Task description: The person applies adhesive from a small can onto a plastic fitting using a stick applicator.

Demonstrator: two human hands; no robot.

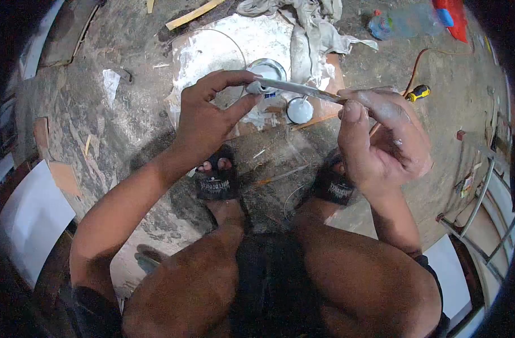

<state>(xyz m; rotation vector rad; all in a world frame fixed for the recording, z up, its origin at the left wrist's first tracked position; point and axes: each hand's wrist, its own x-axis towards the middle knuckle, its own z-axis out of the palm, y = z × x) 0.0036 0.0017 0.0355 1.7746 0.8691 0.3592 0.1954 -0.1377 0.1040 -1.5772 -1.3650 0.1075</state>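
Note:
A long, narrow stick-like tool (297,87), smeared grey-white for most of its length and darker towards the right, spans between my two hands. I cannot tell its exact kind. My left hand (209,107) pinches a small greyish lump (256,88), perhaps cloth, against the tool's left end. The darker right end is gripped between thumb and fingers of my right hand (384,127), whose fingers carry white smears. Below the tool stands an open round can (276,66) with white contents, partly hidden. A round white-coated lid (299,111) lies beside it.
The can stands on a white-stained board (207,56). Crumpled grey cloth (316,34) lies behind it. At right are a yellow-black screwdriver (419,92), an orange cord (418,62) and a plastic bottle (409,23). Sandalled feet (217,180) flank floor scraps. A metal frame (482,197) stands far right.

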